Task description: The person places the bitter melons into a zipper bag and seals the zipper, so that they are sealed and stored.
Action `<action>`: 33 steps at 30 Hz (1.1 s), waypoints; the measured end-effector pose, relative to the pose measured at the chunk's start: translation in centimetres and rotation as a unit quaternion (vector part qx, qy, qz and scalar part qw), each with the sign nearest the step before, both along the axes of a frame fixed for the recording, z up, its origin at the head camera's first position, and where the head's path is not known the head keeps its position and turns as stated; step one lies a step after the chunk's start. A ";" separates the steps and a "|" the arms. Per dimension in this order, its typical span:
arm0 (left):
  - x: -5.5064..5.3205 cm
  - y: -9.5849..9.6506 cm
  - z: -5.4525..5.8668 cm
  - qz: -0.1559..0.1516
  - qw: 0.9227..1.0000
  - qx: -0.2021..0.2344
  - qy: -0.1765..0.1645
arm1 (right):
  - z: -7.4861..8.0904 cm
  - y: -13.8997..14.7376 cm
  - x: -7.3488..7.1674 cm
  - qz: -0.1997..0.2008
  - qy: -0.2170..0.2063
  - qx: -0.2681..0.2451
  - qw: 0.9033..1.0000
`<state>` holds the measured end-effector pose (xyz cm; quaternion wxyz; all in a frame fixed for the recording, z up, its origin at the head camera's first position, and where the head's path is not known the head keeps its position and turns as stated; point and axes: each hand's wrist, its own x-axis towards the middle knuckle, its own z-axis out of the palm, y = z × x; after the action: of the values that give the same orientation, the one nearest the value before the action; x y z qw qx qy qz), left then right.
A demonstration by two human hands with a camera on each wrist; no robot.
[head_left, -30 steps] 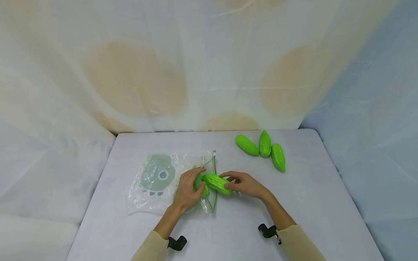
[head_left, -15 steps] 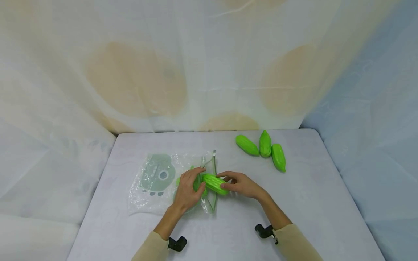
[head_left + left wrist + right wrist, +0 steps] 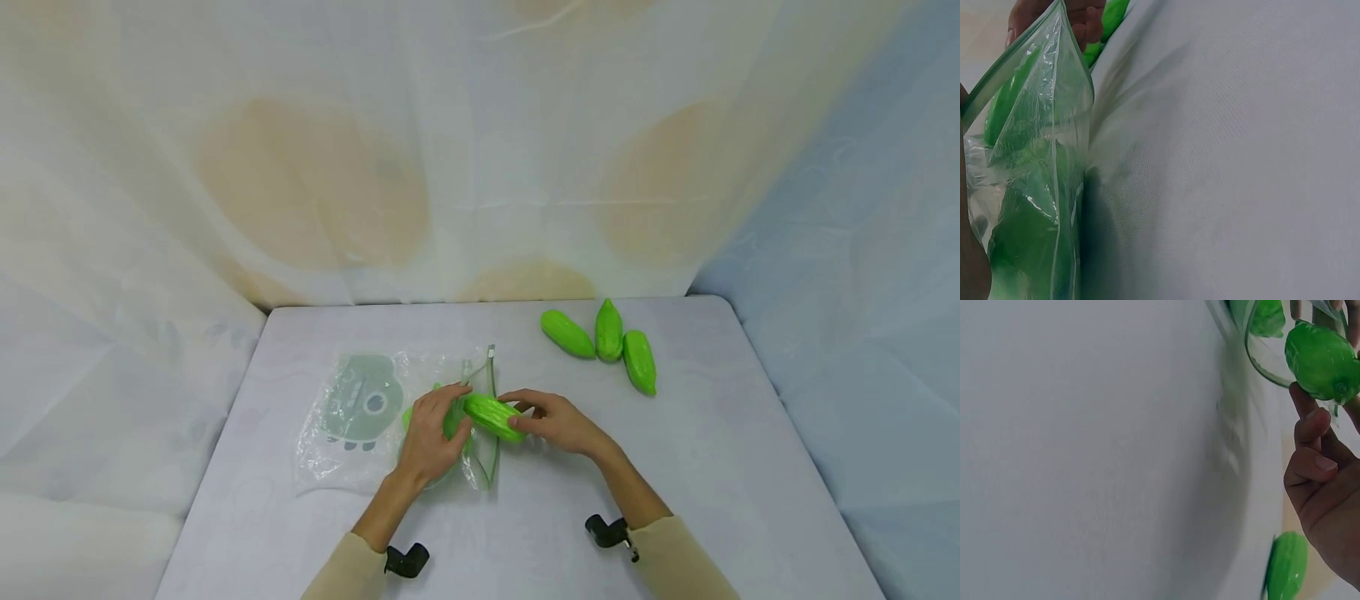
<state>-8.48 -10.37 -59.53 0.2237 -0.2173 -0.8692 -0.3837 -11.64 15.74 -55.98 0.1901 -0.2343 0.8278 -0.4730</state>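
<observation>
My right hand [image 3: 564, 425] pinches a bright green, ridged bitter melon [image 3: 492, 416] between thumb and fingers, its far end at the mouth of a clear zip bag [image 3: 315, 454]. In the right wrist view the melon [image 3: 1322, 361] points its tip at the camera, with the bag's rim curving beside it. My left hand [image 3: 433, 433] grips the bag near its mouth, which gapes toward the right. More green melons [image 3: 1025, 234] lie inside the bag, blurred by the plastic and partly hidden under the left hand.
Three more bitter melons [image 3: 608, 332] lie together toward the back right of the white-covered table [image 3: 712, 467]. A pale green cartoon print [image 3: 363, 396] marks the bag's left part. Fabric curtains [image 3: 480, 167] enclose the table at the back and sides.
My right hand has shifted slightly left, bringing the bitter melon closer into the bag's mouth, and now lifts its near end a little. The left hand stays almost in place.
</observation>
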 end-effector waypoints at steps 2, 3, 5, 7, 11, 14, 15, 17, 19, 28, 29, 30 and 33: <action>0.0 0.0 0.0 0.000 1.000 0.000 0.001 | -0.1 0.4 -0.1 -0.012 0.004 0.001 1.000; 0.0 0.0 0.0 -0.001 1.000 0.001 0.001 | -0.1 0.5 -0.1 -0.018 0.004 0.002 1.000; 0.0 -0.1 -0.1 0.000 1.000 0.000 0.002 | -0.3 0.7 -0.1 -0.023 0.002 0.005 1.000; 0.0 -0.1 0.0 -0.001 1.000 0.000 0.002 | -0.4 0.6 -0.1 -0.020 -0.004 0.006 1.000; 0.0 0.0 0.1 -0.002 1.000 0.000 0.002 | -0.4 0.0 0.0 -0.006 -0.016 0.004 1.000; 0.0 0.0 0.2 -0.003 1.000 0.001 0.002 | -0.4 -0.4 0.1 -0.003 -0.017 0.002 1.000; 0.0 0.0 0.2 -0.003 1.000 0.001 0.003 | -0.4 -0.6 0.1 -0.002 -0.017 0.001 1.000; 0.0 0.0 0.2 -0.004 1.000 0.002 0.002 | -0.4 -0.9 0.2 0.001 -0.017 0.000 1.000; 0.0 0.0 0.3 -0.003 1.000 0.000 0.000 | -0.4 -1.1 0.2 0.005 -0.015 -0.002 1.000; 0.0 0.0 0.3 -0.005 1.000 -0.005 -0.003 | -0.5 -1.9 0.4 -0.012 0.015 0.007 1.000; 0.0 0.1 0.2 -0.005 1.000 -0.006 -0.004 | -0.6 -1.9 0.5 -0.024 0.020 0.011 0.999; 0.0 0.1 0.2 -0.005 1.000 -0.007 -0.005 | -0.7 -2.0 0.5 -0.036 0.025 0.015 0.999; 0.0 0.0 0.2 -0.005 1.000 -0.009 -0.006 | -0.8 -2.1 0.5 -0.062 0.038 0.025 0.997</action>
<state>-8.52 -10.32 -59.30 0.2148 -0.2213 -0.8729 -0.3781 -11.14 13.65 -56.81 0.1344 -0.1953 0.8588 -0.4542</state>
